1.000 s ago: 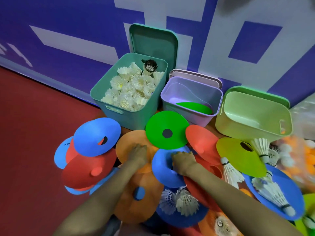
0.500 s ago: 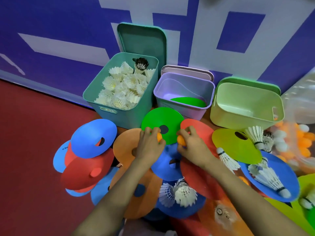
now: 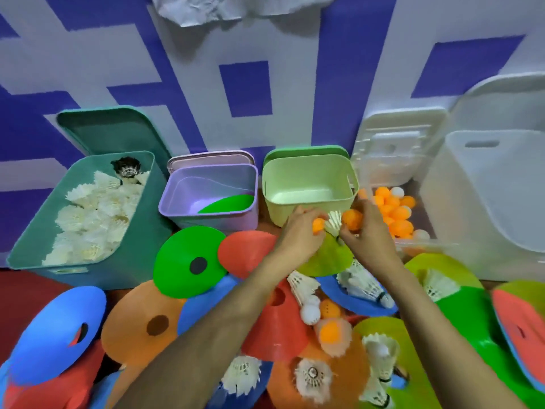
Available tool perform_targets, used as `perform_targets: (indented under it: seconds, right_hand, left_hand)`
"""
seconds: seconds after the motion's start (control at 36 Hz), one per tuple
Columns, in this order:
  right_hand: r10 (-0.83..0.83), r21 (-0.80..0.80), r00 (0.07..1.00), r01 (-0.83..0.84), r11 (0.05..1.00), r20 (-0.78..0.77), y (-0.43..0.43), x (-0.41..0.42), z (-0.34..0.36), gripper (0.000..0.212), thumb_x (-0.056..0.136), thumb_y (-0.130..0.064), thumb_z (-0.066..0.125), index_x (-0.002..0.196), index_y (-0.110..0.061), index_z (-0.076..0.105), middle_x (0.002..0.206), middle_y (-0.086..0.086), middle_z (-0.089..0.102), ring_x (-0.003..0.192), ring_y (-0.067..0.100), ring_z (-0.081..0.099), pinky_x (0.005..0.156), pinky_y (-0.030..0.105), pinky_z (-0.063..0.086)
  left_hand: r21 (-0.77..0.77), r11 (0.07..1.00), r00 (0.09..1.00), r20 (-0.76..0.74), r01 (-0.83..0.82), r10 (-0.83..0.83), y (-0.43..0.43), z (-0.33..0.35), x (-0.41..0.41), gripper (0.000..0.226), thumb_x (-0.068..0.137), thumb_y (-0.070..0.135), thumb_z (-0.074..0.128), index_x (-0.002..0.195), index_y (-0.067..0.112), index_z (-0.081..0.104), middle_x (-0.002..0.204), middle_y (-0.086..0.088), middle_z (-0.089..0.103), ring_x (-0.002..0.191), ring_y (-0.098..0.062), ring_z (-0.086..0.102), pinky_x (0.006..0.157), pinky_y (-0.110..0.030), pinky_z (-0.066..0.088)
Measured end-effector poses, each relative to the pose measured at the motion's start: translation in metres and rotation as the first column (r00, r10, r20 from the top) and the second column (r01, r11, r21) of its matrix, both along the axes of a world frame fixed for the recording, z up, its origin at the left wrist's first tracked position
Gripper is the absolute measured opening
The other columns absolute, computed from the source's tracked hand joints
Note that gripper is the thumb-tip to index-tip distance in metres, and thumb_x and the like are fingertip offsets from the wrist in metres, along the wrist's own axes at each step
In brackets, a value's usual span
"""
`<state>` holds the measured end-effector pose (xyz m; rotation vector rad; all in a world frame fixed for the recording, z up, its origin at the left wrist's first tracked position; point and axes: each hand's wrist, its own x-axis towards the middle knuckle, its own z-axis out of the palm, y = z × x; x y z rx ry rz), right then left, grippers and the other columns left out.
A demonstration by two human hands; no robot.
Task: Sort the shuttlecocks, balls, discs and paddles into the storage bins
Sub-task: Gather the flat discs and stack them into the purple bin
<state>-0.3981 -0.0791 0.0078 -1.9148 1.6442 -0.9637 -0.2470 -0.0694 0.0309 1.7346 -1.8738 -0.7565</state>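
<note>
My left hand (image 3: pixel 298 231) grips an orange ball (image 3: pixel 318 225) in front of the light green bin (image 3: pixel 309 184). My right hand (image 3: pixel 367 231) holds another orange ball (image 3: pixel 351 218), just left of the clear bin (image 3: pixel 413 228) of orange and white balls. A white shuttlecock (image 3: pixel 333 224) stands between the two hands. The teal bin (image 3: pixel 85 219) holds several shuttlecocks. In the purple bin (image 3: pixel 211 197) lies a green disc (image 3: pixel 228 203). Colored discs such as a green disc (image 3: pixel 188 262), an orange disc (image 3: pixel 141 320) and a blue disc (image 3: pixel 56 329) cover the floor with loose shuttlecocks.
A white container (image 3: pixel 483 202) stands at the far right against the blue and white wall. Bin lids lean behind the teal, purple and green bins. Loose balls (image 3: pixel 309 312) lie among the discs in the middle. Red floor shows at the left.
Both hands lifted off the disc pile, each with an orange ball, and moved right to the front of the light green bin. The view swung right, revealing the ball bin and white container.
</note>
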Motion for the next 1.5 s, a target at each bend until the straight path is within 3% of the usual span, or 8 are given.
perform_targets:
  seconds: [0.22, 0.36, 0.58, 0.86, 1.03, 1.17, 1.28, 1.5]
  right_hand:
    - [-0.221, 0.083, 0.95, 0.244, 0.966, -0.222, -0.027, -0.091, -0.014, 0.044, 0.077, -0.006, 0.065, 0.119, -0.001, 0.052, 0.115, 0.025, 0.05, 0.104, 0.043, 0.051, 0.082, 0.044, 0.042]
    - [-0.225, 0.221, 0.904, 0.318, 0.922, -0.363, -0.038, -0.117, -0.022, 0.046, 0.082, -0.012, 0.059, 0.126, -0.004, 0.047, 0.126, 0.024, 0.049, 0.112, 0.042, 0.048, 0.089, 0.043, 0.04]
    - [-0.254, 0.184, 0.899, 0.334, 0.924, -0.356, -0.038, -0.12, -0.027, 0.053, 0.084, -0.016, 0.06, 0.131, -0.004, 0.041, 0.128, 0.024, 0.045, 0.111, 0.042, 0.047, 0.088, 0.043, 0.04]
    - [-0.189, -0.061, 0.956, 0.18, 0.982, -0.224, 0.022, -0.086, -0.032, 0.021, 0.081, -0.007, 0.065, 0.102, -0.004, 0.063, 0.099, 0.017, 0.06, 0.089, 0.038, 0.055, 0.074, 0.042, 0.048]
    - [0.019, 0.19, 0.968, 0.03, 0.981, -0.25, 0.05, -0.066, -0.04, 0.031, 0.09, -0.018, 0.059, 0.119, -0.006, 0.056, 0.116, 0.015, 0.055, 0.108, 0.033, 0.049, 0.086, 0.038, 0.041]
    - [0.176, 0.442, 0.876, 0.046, 0.896, -0.448, 0.057, -0.055, -0.055, 0.048, 0.093, -0.021, 0.051, 0.137, -0.01, 0.036, 0.129, 0.014, 0.042, 0.118, 0.032, 0.04, 0.093, 0.035, 0.036]
    - [0.221, 0.513, 0.829, 0.089, 0.854, -0.513, 0.063, -0.049, -0.063, 0.05, 0.093, -0.016, 0.046, 0.14, -0.011, 0.028, 0.13, 0.016, 0.039, 0.116, 0.034, 0.041, 0.085, 0.038, 0.041]
    - [0.216, 0.505, 0.813, 0.108, 0.856, -0.54, 0.068, -0.041, -0.07, 0.058, 0.091, -0.001, 0.043, 0.144, -0.014, 0.02, 0.127, 0.014, 0.042, 0.106, 0.034, 0.05, 0.065, 0.036, 0.04]
  left_hand:
    - [0.046, 0.987, 0.986, 0.047, 0.157, -0.159, -0.051, -0.004, -0.084, 0.035, 0.082, 0.007, 0.061, 0.116, 0.015, 0.061, 0.117, -0.013, 0.051, 0.11, -0.028, 0.051, 0.089, -0.029, 0.038]
    - [0.091, 0.972, 0.971, 0.077, 0.218, -0.225, -0.077, -0.01, -0.126, 0.044, 0.079, 0.009, 0.065, 0.122, 0.01, 0.057, 0.123, -0.018, 0.051, 0.115, -0.031, 0.048, 0.093, -0.032, 0.038]
    - [0.056, 0.982, 0.974, 0.126, 0.183, -0.189, -0.101, -0.03, -0.145, 0.066, 0.081, 0.01, 0.063, 0.14, 0.015, 0.035, 0.139, -0.016, 0.037, 0.128, -0.032, 0.037, 0.105, -0.038, 0.035]
    - [0.045, 0.986, 0.978, 0.121, 0.163, -0.168, -0.033, -0.042, -0.07, 0.036, 0.087, 0.014, 0.06, 0.122, 0.016, 0.055, 0.128, -0.004, 0.045, 0.121, -0.02, 0.043, 0.099, -0.024, 0.032]
    - [0.148, 0.98, 0.974, 0.165, 0.133, -0.157, 0.006, -0.062, -0.023, 0.031, 0.084, 0.013, 0.064, 0.116, 0.014, 0.061, 0.123, -0.007, 0.052, 0.113, -0.024, 0.051, 0.097, -0.029, 0.039]
    - [0.186, 0.977, 0.956, 0.251, 0.107, -0.153, 0.024, -0.07, 0.006, 0.038, 0.082, -0.001, 0.055, 0.116, 0.015, 0.06, 0.124, -0.007, 0.053, 0.117, -0.024, 0.048, 0.096, -0.026, 0.037]
    - [0.265, 0.955, 0.893, 0.385, 0.134, -0.232, 0.031, -0.073, 0.023, 0.053, 0.078, -0.005, 0.05, 0.125, 0.019, 0.053, 0.131, -0.004, 0.047, 0.119, -0.026, 0.041, 0.097, -0.031, 0.035]
    - [0.312, 0.918, 0.749, 0.539, 0.247, -0.385, 0.033, -0.076, 0.031, 0.022, 0.091, 0.021, 0.048, 0.112, 0.025, 0.051, 0.115, -0.004, 0.053, 0.112, -0.026, 0.045, 0.08, -0.032, 0.029]
